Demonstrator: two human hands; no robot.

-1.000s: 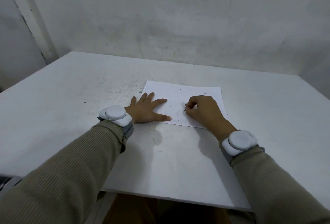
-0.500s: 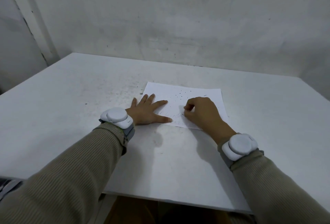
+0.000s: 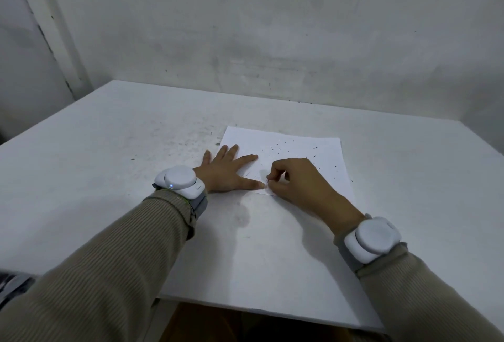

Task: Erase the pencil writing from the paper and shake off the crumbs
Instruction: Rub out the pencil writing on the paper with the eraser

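Erasing seems to be the step in hand: faint pencil marks (image 3: 252,174) show on the white rectangular paper sheet (image 3: 300,145), which lies flat on the white table (image 3: 122,156) and is strewn with dark crumbs (image 3: 281,148). The left hand (image 3: 223,175) presses it down, 5 fingers spread. The right hand (image 3: 297,183) pinches with curled fingertips, probably on a hidden eraser. Next comes firmer rubbing, then lifting and shaking the sheet.

- Paper (image 3: 300,145): thin, matt white sheet.
- Table (image 3: 95,164): smooth matt white top, scuffed with grey smudges.
- Sleeves (image 3: 109,273): beige ribbed knit cloth.
- Wrist units (image 3: 372,238): smooth white plastic, faint sheen.
- Wall (image 3: 272,28): rough, stained matt plaster.
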